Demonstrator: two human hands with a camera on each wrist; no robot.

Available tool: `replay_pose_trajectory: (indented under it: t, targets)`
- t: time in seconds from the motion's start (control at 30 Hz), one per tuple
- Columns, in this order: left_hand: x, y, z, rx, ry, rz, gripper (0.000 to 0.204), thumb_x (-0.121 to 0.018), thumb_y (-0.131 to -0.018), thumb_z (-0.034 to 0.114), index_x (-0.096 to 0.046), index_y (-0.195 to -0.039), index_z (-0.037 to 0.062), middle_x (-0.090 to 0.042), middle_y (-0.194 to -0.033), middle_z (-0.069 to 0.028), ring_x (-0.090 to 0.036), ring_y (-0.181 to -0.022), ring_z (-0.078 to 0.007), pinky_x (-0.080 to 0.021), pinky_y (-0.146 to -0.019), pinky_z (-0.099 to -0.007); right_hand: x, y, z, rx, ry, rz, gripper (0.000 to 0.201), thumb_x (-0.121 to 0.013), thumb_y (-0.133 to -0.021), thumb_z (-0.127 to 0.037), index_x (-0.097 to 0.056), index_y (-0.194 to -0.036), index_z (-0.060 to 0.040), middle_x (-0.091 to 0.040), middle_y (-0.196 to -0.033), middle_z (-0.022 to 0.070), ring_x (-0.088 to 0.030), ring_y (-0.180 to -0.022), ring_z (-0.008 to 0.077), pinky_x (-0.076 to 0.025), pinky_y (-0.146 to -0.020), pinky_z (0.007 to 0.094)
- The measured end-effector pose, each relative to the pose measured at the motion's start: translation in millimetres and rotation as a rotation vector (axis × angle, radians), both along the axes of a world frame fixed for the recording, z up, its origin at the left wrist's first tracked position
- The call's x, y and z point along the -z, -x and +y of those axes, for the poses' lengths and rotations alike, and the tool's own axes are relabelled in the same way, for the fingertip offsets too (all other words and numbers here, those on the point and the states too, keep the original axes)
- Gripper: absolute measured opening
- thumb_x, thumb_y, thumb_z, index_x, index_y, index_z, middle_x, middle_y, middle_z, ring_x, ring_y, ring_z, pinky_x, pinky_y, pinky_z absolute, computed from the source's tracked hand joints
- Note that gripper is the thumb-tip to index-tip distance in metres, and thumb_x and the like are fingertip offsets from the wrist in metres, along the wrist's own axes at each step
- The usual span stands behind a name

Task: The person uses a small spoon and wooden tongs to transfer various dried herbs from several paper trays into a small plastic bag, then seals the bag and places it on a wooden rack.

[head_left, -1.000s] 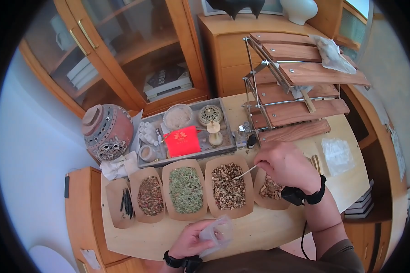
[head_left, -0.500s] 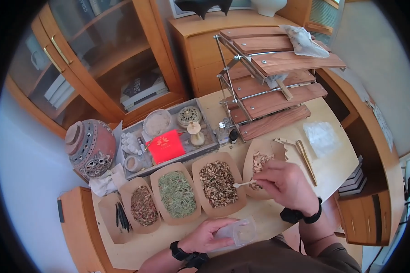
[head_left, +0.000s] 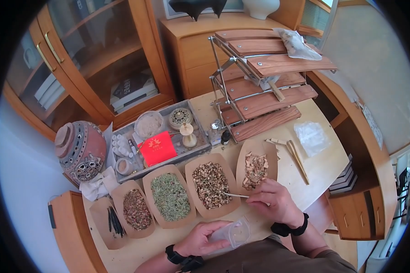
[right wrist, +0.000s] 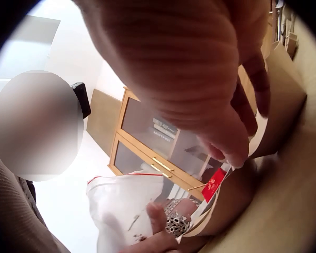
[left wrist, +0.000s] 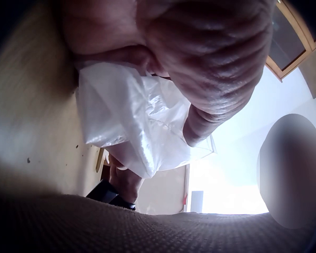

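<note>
In the head view my left hand (head_left: 202, 239) grips a clear plastic zip bag (head_left: 236, 233) at the table's front edge, thumb curled over its near side. A few small bits show inside the bag (right wrist: 124, 211) in the right wrist view. My right hand (head_left: 275, 204) pinches a thin pale spoon (head_left: 237, 195) by its end. The spoon's tip overlaps the lower right of the brown chopped herbs (head_left: 209, 179) in a paper tray (head_left: 230, 164). Just beyond that hand lies a paper tray of wood chips (head_left: 255, 168). The left wrist view shows the bag (left wrist: 131, 116) hanging below the fingers.
Trays of green herb (head_left: 171, 195), reddish herb (head_left: 136, 209) and dark pods (head_left: 114, 220) stand to the left. Behind sits a grey tray (head_left: 200, 148) with a red pouch (head_left: 157, 149). Tongs (head_left: 298, 161), another plastic bag (head_left: 312, 138) and a slatted wooden rack (head_left: 269, 98) are at right.
My right hand has come back towards me from the wood-chip tray, bringing the spoon lower over the brown herbs' near right side. The bag now tilts more to the right. The head view has turned right.
</note>
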State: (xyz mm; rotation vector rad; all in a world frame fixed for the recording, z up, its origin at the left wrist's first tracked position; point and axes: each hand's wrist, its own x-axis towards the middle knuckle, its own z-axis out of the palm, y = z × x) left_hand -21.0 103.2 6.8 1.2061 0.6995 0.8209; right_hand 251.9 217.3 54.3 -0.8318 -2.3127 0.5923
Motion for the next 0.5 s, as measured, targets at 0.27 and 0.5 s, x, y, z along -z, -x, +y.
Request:
replay_pose_trajectory:
  t: [0.27, 0.5]
  targets:
    - [3.1, 0.1, 0.3, 0.002, 0.002, -0.001, 0.052, -0.078, -0.099, 0.011, -0.060, -0.146, -0.0021, -0.073, -0.131, -0.0105, -0.068, -0.121, -0.0158, -0.052, -0.106, -0.0341, -3.6, -15.9, 11.0, -0.043, 0.155, -0.023, 0.022, -0.081, -0.081, 0.002, -0.077, -0.101, -0.0039, -0.074, -0.098, 0.0097, -0.074, -0.086, 0.0316, -0.061, -0.074, 0.0389]
    - [-1.3, 2.2, 1.9, 0.009, -0.035, 0.042, 0.053, -0.078, -0.098, 0.011, -0.060, -0.146, -0.0020, -0.073, -0.131, -0.0105, -0.068, -0.120, -0.0159, -0.052, -0.106, -0.0341, -12.8, -25.4, 12.7, -0.045, 0.181, -0.076, 0.022, -0.078, -0.082, 0.004, -0.077, -0.103, -0.0053, -0.074, -0.099, 0.0098, -0.074, -0.087, 0.0326, -0.061, -0.076, 0.0387]
